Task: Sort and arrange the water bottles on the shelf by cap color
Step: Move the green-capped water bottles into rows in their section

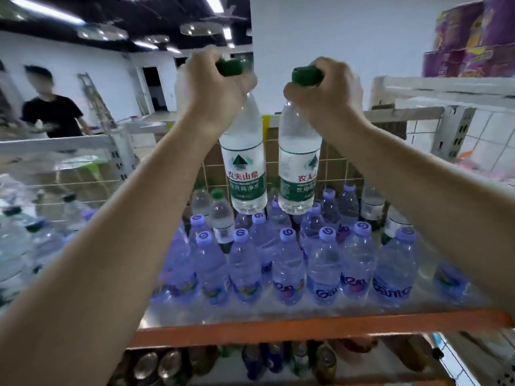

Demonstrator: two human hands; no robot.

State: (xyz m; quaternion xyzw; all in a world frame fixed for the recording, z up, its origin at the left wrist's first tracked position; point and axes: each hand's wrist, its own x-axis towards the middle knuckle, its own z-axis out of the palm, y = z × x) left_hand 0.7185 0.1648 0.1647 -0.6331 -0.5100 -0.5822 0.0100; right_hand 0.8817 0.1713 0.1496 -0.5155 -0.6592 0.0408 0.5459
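Observation:
My left hand [209,87] grips the neck of a green-capped water bottle [243,168] and holds it up above the shelf. My right hand [324,90] grips a second green-capped bottle [299,168] the same way, beside the first. Both hang upright over several purple-capped bottles [289,263] that stand in rows on the metal shelf [250,310]. One green-capped bottle [221,215] stands among the purple ones at the back left. Clear bottles with dark labels [372,204] stand at the back right.
The shelf has an orange front rail [278,331] and a wire grid back [342,168]. More green-capped bottles [25,232] crowd the left shelf. Purple packages [471,40] sit on the top right shelf. A person in black [53,112] stands far left. Drinks fill the lower shelf [278,360].

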